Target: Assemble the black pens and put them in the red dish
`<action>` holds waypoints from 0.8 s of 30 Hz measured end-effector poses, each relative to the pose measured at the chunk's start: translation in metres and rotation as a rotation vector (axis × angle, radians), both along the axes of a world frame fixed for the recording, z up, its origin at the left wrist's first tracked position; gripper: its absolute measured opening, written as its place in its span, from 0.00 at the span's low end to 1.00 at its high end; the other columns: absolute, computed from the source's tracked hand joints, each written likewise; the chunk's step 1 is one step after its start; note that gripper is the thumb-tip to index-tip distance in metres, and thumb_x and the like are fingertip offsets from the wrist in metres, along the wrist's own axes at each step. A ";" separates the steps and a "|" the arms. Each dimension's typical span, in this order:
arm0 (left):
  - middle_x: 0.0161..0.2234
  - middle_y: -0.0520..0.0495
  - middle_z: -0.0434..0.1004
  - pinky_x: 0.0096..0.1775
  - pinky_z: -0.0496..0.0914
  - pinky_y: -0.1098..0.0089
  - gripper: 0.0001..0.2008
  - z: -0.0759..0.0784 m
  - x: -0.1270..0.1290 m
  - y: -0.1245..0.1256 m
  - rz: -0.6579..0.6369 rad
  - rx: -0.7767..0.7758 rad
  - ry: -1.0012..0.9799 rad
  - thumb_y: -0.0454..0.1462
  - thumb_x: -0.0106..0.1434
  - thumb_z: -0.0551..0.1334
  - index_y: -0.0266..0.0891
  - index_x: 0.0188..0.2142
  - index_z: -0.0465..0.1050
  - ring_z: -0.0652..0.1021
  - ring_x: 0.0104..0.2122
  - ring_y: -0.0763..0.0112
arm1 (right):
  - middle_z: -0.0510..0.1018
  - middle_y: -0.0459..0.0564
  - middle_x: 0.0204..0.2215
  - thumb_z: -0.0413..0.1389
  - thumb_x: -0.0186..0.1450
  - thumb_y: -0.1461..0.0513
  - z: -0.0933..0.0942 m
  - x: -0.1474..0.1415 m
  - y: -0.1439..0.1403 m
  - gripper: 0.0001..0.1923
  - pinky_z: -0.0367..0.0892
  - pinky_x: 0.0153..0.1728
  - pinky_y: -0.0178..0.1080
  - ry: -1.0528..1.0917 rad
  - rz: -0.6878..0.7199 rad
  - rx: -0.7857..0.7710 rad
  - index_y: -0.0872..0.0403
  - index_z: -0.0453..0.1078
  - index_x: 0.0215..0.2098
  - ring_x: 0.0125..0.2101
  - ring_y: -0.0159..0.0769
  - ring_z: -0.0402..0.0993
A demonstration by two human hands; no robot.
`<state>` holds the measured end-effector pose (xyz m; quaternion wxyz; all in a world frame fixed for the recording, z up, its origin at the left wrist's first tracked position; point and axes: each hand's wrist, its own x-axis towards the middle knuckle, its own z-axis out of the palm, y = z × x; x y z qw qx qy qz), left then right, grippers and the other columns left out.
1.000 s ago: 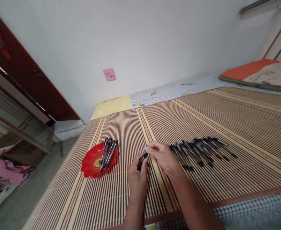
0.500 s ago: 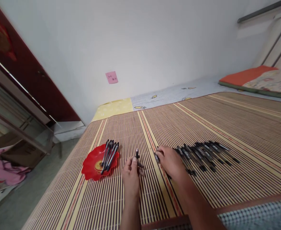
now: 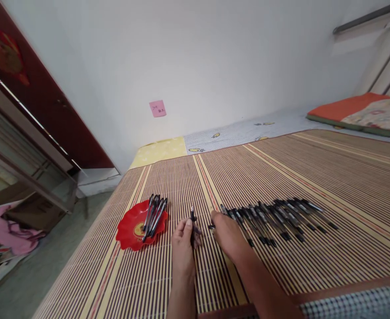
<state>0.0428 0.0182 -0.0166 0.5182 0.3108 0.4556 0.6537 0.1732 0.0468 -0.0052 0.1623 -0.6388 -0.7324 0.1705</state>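
My left hand (image 3: 182, 248) grips a black pen (image 3: 192, 215) that points up and away from me over the striped bamboo mat (image 3: 314, 177). Just to its right, my right hand (image 3: 226, 235) rests low on the mat with its fingers curled around a small dark piece (image 3: 211, 227), at the left end of a long row of black pens (image 3: 277, 217). A red scalloped plate (image 3: 130, 228) lies left of my left hand and holds several more black pens (image 3: 154, 213).
The mat covers a bed against a white wall bearing a pink sticky note (image 3: 157, 108). An orange-edged cushion (image 3: 361, 110) lies far right. A dark red cabinet (image 3: 32, 102) and floor clutter (image 3: 5, 230) stand left of the bed's edge.
My hands, joined on one pen a second ago, have come apart. The left keeps the pen upright; the right has dropped to the mat beside the pen row.
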 end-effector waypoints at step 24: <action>0.21 0.53 0.72 0.22 0.61 0.76 0.19 0.008 0.007 -0.004 -0.171 -0.028 0.211 0.49 0.49 0.74 0.37 0.27 0.74 0.67 0.19 0.77 | 0.82 0.50 0.29 0.67 0.55 0.50 0.008 0.024 0.018 0.20 0.72 0.33 0.38 1.481 -0.213 0.105 0.54 0.73 0.37 0.29 0.37 0.79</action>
